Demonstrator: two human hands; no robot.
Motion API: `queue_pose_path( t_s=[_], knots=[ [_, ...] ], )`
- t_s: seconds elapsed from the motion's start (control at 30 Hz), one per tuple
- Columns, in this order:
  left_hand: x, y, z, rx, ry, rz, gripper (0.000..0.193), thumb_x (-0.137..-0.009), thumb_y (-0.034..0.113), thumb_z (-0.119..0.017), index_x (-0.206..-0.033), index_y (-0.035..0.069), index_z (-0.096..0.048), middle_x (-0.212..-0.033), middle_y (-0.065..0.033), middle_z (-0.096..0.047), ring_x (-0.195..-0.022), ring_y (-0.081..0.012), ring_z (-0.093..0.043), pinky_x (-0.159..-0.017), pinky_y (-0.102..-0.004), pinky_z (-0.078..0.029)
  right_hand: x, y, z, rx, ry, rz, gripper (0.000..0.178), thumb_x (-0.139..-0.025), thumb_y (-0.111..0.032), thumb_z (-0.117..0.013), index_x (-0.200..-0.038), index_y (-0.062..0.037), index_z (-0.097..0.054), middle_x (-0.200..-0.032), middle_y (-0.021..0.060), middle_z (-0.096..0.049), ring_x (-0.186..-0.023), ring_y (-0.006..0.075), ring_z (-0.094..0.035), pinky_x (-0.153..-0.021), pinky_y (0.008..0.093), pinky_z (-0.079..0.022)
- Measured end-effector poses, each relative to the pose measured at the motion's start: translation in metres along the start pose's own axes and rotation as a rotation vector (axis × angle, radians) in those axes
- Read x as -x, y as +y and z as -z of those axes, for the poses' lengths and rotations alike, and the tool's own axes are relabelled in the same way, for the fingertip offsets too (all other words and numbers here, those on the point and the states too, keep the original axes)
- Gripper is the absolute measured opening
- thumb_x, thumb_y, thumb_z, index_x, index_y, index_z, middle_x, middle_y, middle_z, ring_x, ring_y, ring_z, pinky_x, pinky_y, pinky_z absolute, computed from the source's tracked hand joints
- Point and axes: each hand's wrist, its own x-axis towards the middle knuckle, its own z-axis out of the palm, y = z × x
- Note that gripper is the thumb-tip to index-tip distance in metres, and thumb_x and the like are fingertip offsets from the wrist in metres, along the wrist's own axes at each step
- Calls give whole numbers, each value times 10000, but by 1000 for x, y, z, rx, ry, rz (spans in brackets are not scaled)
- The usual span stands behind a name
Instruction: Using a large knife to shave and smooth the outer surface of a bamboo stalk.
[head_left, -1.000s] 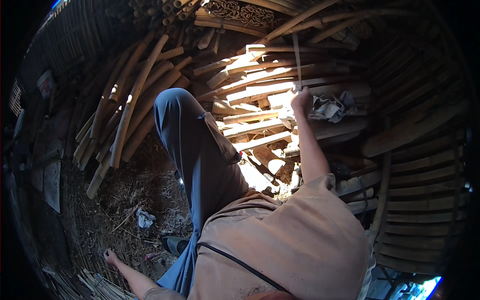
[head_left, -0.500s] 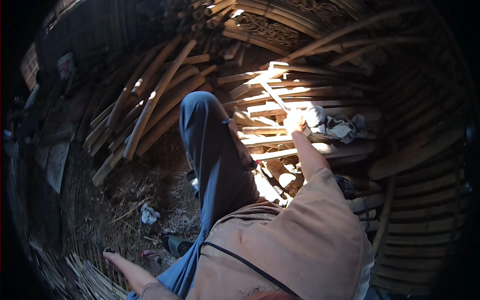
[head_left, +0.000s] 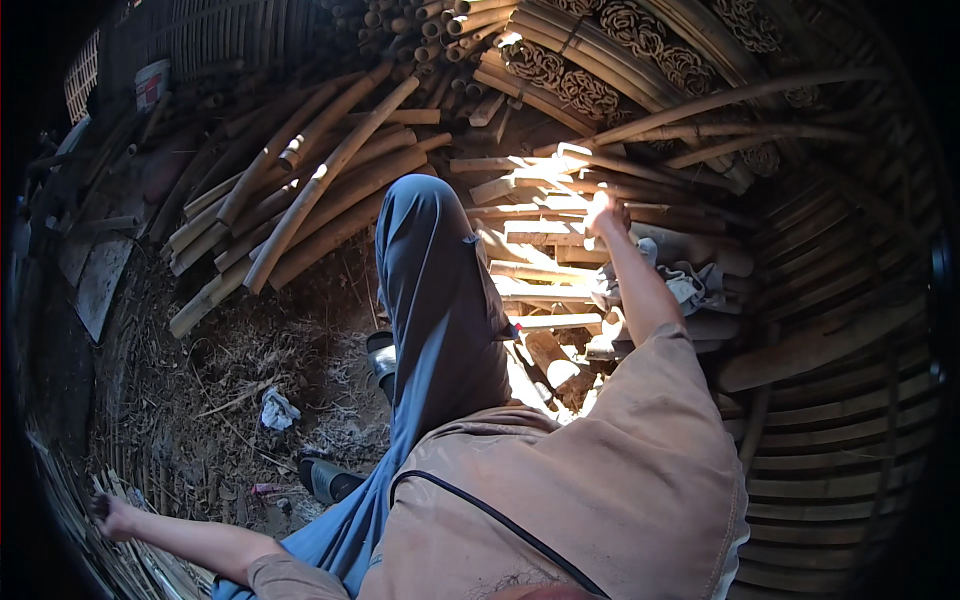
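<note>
My right hand [head_left: 607,215] is closed above the sunlit bamboo pieces [head_left: 545,235] ahead and to the right. A short pale end shows below the fist, but glare hides what it grips. Beside that forearm, a grey-white crumpled cloth [head_left: 690,285] lies on the bamboo. My left hand [head_left: 115,517] is stretched far out to the lower left, near a heap of thin split strips [head_left: 150,565]. Its fingers look curled, and something dark shows at them that I cannot make out.
Long bamboo poles [head_left: 330,185] lie stacked ahead to the left. Coiled bundles [head_left: 590,95] and more poles stand at the back. A slatted bamboo surface [head_left: 820,490] fills the right. A white bucket [head_left: 152,85] is far left; a crumpled scrap [head_left: 278,408] lies on the dirt floor.
My right hand has risen forward from beside the cloth; the long pale stick-like tool seen in it earlier no longer shows clearly. My left hand has swung farther out left. The view has shifted slightly.
</note>
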Motion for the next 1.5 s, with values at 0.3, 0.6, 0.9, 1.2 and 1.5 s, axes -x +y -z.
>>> queue_pose_path(
  t_s=[0.3,0.6,0.9,1.2,1.5],
  knots=[
    [-41,25,-86,470,-24,430,260,-861,218,-589,-969,4,-691,-857,-166,-665,-774,-345,-657,-705,-539,-563,6,-107,90,-114,-20,203,379,-756,-138,-821,-1111,-38,-733,-1167,185,-734,-1104,318,-717,-911,417,-597],
    [235,-70,7,955,385,1030,341,-899,532,-509,-830,218,-621,-755,-5,-569,-681,-205,-562,-628,-443,-407,29,-204,77,-313,-61,232,328,-779,-192,-742,-1080,-63,-765,-1150,217,-734,-1097,344,-718,-936,434,-581],
    [152,-76,5,836,763,680,518,-879,706,-391,-906,206,-521,-760,-46,-539,-660,-213,-535,-619,-480,-408,-19,31,9,-620,208,10,278,-806,-153,-688,-1053,-47,-759,-1022,223,-738,-1013,401,-700,-905,453,-561],
    [344,-137,16,640,754,865,347,-854,509,-553,-887,165,-592,-729,-64,-569,-678,-239,-556,-641,-466,-426,-2,238,-32,-628,229,-629,199,-781,-163,-578,-793,-2,-694,-643,178,-687,-559,294,-702,-582,421,-576],
    [379,-203,53,307,1073,784,284,-683,304,-667,-934,172,-688,-961,-104,-679,-885,-329,-657,-718,-567,-516,-48,319,-29,-790,396,-446,373,-766,-292,-666,-974,17,-669,-868,198,-694,-659,292,-686,-567,437,-562]
  ],
)
